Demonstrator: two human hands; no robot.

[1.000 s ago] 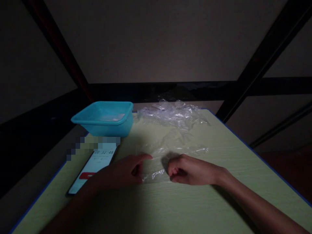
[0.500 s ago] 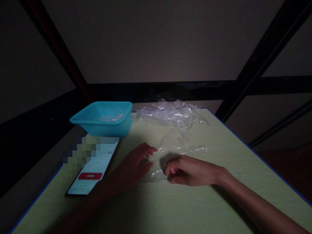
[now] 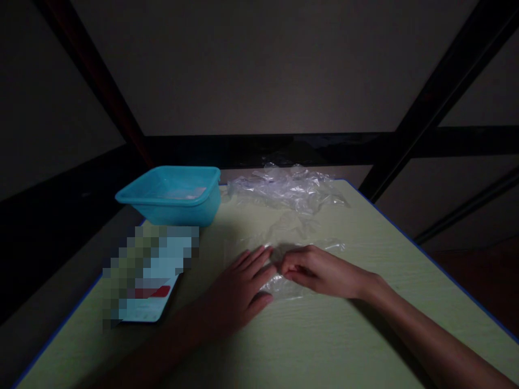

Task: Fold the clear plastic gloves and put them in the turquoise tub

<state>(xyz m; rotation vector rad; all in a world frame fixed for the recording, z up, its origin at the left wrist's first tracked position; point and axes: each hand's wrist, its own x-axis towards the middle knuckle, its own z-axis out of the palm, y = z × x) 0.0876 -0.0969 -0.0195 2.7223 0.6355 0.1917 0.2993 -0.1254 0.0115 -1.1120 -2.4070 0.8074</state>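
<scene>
A clear plastic bag (image 3: 294, 289) lies flat on the pale green table in front of me. My left hand (image 3: 247, 286) rests palm down on its left part, with the fingers spread. Close to those fingertips, my right hand (image 3: 312, 269) is closed over the bag, its thumb and fingers curled together. What the right fingers pinch, if anything, is too small and dim to tell. Behind the hands, a crumpled heap of clear plastic (image 3: 292, 189) sits at the table's far edge.
A turquoise plastic basket (image 3: 182, 210) stands at the far left of the table (image 3: 259, 356), with something pale inside. Nearer to me lies a phone (image 3: 152, 308) with a lit, partly blurred screen. A wall and dark beams rise behind the table.
My left hand has come down flat on the bag and its fingers have spread. My right hand has shifted slightly up and to the right, still curled.
</scene>
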